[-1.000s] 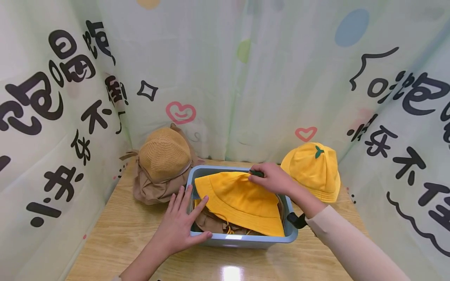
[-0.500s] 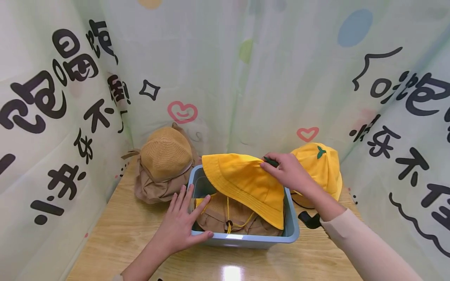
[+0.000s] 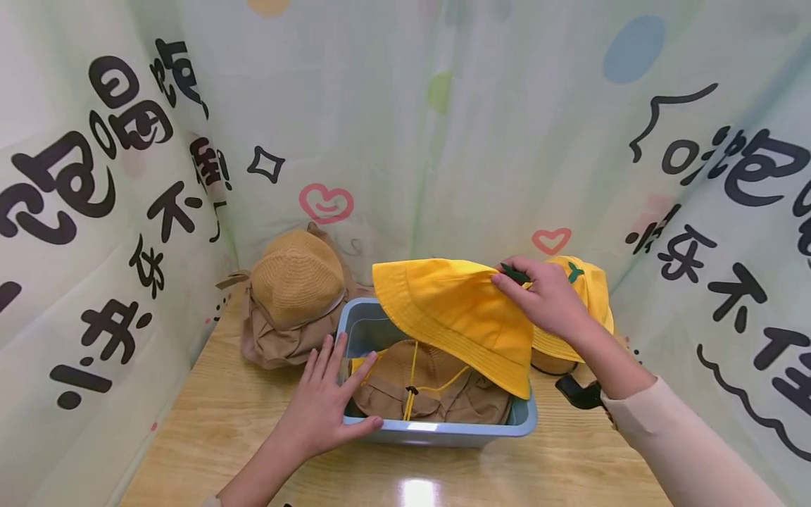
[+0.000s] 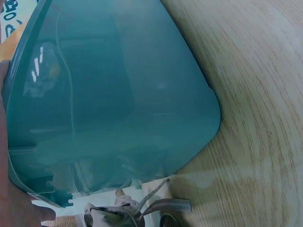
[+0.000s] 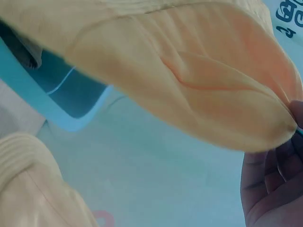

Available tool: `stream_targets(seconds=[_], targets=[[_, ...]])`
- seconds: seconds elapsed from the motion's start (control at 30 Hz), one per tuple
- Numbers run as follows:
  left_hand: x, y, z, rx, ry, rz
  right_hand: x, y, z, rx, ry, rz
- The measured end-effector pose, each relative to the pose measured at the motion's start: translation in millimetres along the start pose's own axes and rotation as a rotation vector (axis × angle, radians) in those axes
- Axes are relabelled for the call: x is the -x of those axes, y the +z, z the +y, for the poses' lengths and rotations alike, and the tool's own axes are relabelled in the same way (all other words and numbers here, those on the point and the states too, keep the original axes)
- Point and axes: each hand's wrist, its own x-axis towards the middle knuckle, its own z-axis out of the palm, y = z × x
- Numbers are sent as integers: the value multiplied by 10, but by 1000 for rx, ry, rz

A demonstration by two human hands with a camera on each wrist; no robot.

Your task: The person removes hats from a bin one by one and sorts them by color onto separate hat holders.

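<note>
My right hand (image 3: 548, 292) pinches the crown of a yellow bucket hat (image 3: 456, 303) at its dark green tip. The hat hangs tilted over the right part of a blue plastic bin (image 3: 443, 428), brim toward the left and front. In the right wrist view, the hat (image 5: 189, 94) droops from the fingertips, with the hand (image 5: 274, 184) at the right edge. My left hand (image 3: 326, 401) rests on the bin's front left corner, fingers spread and straight. Inside the bin lies a brown hat (image 3: 393, 398) with a yellow cord and a black toggle.
A straw-crowned hat (image 3: 298, 278) with brown cloth stands behind the bin on the left. Another yellow hat (image 3: 592, 310) with a green sprout sits at the right, partly behind my right hand. A printed curtain (image 3: 405, 141) surrounds the wooden table (image 3: 253, 422).
My right hand has lifted the yellow bucket hat up and to the right out of the bin, uncovering the brown hat and its cord. The left hand has stayed on the bin.
</note>
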Motion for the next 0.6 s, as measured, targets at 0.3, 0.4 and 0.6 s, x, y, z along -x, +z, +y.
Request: stream_targets(seconds=[0.3, 0.4, 0.6], targets=[[-7, 0, 4, 6, 6, 1, 52, -238, 9, 36, 27, 80], [1, 7, 0, 0, 1, 3, 56, -307, 9, 47, 29, 98], [7, 23, 2, -6, -3, 6, 86, -423, 30, 51, 25, 140]])
